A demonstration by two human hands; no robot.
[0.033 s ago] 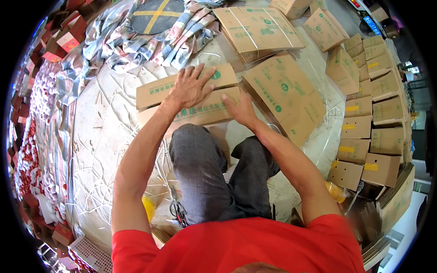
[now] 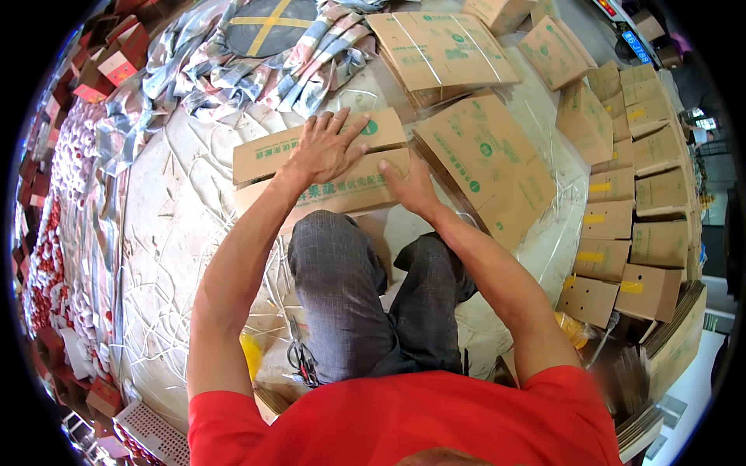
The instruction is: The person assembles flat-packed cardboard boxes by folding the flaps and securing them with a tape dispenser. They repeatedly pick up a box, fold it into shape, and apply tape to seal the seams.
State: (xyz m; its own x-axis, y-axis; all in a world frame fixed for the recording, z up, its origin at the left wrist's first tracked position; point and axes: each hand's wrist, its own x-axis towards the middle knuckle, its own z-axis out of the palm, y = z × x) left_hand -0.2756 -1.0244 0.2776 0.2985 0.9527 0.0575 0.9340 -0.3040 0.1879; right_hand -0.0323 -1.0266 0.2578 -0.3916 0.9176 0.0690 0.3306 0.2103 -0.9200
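A brown cardboard box (image 2: 256, 159) with green printing stands in front of my knees. Its two top flaps are folded inward, and a dark gap shows between them at the left end. My left hand (image 2: 330, 149) lies flat across the flaps, fingers spread and pointing away from me. At the box's right end is my right hand (image 2: 413, 186): its thumb presses on the near flap, while the fingers run along the end wall, partly hidden. Just right of it, flattened cartons (image 2: 489, 167) lie stacked on the floor.
A strapped carton bundle (image 2: 443, 50) lies beyond. Made-up boxes (image 2: 660, 190) are piled at right. Loose white straps (image 2: 163, 311) litter the floor at left, and scissors (image 2: 301, 359) lie beside my left leg. A striped tarp (image 2: 194, 66) is bunched at the far left.
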